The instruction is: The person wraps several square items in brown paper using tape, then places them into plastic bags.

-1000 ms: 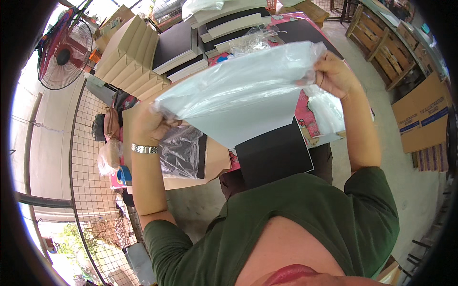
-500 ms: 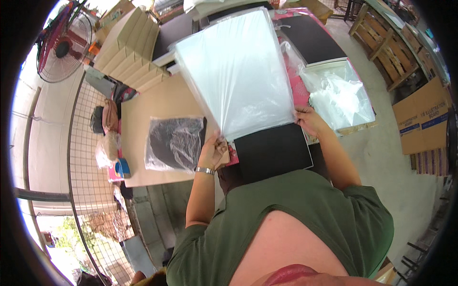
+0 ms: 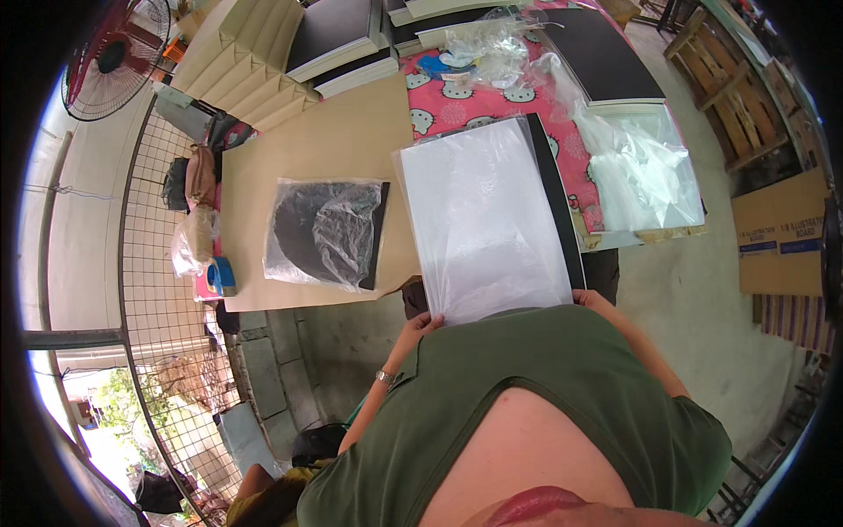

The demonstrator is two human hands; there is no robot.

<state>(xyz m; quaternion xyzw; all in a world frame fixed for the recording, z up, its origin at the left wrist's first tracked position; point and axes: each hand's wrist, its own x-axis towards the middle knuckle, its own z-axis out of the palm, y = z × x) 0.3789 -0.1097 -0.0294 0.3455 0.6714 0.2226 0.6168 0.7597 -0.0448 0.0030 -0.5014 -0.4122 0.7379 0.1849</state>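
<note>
A large clear plastic bag point(image 3: 492, 224), looking whitish, lies in front of me over a black board point(image 3: 555, 202). The board's dark strip shows along the bag's right side. My left hand point(image 3: 423, 326) is closed on the bag's near left corner. At the near right corner, my right hand point(image 3: 595, 302) is closed where bag and board edges meet; its fingertips are partly hidden. Left of these, a black board in crinkled clear plastic point(image 3: 323, 233) rests on a brown sheet point(image 3: 250, 290).
Black-covered stacks point(image 3: 338, 35) and folded brown cardboard point(image 3: 250, 57) stand at the back left. On the pink patterned tablecloth point(image 3: 430, 101) are loose plastic point(image 3: 492, 44), a black stack point(image 3: 601, 57) and clear bags point(image 3: 645, 167). A fan point(image 3: 112, 57) stands far left.
The plastic bag has come down and toward me, from raised over the table to lying on the black board. Both hands have drawn back close to my body.
</note>
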